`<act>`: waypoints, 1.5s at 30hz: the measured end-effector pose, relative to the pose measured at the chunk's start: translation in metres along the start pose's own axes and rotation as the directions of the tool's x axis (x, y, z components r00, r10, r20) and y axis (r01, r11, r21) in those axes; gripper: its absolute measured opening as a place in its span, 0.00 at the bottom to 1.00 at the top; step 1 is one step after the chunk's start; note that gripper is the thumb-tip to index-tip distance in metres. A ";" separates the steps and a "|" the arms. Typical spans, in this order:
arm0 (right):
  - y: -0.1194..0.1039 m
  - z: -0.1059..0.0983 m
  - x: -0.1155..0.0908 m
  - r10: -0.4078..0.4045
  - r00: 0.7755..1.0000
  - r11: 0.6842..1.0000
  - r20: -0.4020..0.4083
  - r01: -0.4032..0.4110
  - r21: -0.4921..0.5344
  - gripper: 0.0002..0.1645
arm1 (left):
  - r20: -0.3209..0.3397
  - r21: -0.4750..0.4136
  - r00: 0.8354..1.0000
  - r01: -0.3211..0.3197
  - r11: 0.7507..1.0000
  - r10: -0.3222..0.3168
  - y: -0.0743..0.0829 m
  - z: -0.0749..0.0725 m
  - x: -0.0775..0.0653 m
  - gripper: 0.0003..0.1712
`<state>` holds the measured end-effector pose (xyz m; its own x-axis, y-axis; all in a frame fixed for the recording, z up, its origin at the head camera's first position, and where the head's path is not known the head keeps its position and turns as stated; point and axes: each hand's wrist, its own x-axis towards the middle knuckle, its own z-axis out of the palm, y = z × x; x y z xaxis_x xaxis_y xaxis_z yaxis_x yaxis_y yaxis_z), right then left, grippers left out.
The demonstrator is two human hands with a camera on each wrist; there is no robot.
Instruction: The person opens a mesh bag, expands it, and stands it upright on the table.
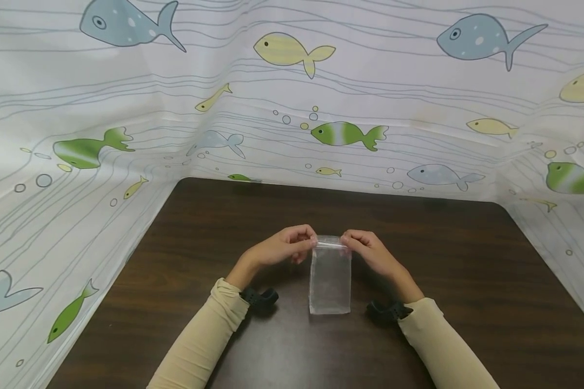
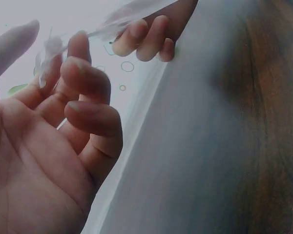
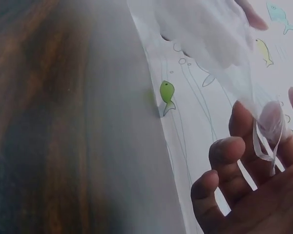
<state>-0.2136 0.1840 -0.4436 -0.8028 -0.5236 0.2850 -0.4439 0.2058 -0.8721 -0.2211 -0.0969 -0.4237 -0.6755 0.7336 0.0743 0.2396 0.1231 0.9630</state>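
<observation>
Between the two hands hangs a clear zip-lock bag (image 1: 330, 281), its seal strip running across near the top; I see nothing inside it. My left hand (image 1: 288, 244) pinches the bag's upper left corner. At the upper right corner, my right hand (image 1: 370, 251) pinches the plastic beside the seal. The left wrist view shows the curled left fingers (image 2: 90, 78) at the bag's edge, with the other hand beyond. In the right wrist view, a fold of the bag (image 3: 205, 34) passes between the right hand's fingers (image 3: 227, 148), and the lower fingers are bent loosely.
A dark wooden table (image 1: 199, 216) lies under the hands. White curtain-like sheeting (image 1: 399, 97) with printed fish surrounds its back and sides. Each wrist carries a dark band with a small camera, the left one (image 1: 260, 298) and the right one (image 1: 386, 312).
</observation>
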 end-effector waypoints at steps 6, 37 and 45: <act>-0.001 0.000 0.000 -0.004 1.000 1.000 0.007 0.004 -0.009 0.19 | 0.033 0.025 0.999 0.016 1.000 -0.017 0.002 -0.001 0.000 0.07; -0.004 0.002 -0.001 -0.035 0.999 0.999 0.028 0.035 -0.002 0.13 | 0.105 0.063 0.994 0.006 0.998 -0.012 0.003 -0.002 -0.004 0.17; -0.009 -0.003 -0.004 -0.040 0.989 0.998 0.145 0.034 0.044 0.13 | 0.159 0.086 0.987 0.008 0.996 -0.021 0.004 -0.001 -0.003 0.16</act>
<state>-0.2075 0.1866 -0.4354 -0.7179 -0.6462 0.2589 -0.4531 0.1514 -0.8785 -0.2190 -0.0996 -0.4199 -0.5611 0.8277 0.0117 0.2931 0.1855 0.9379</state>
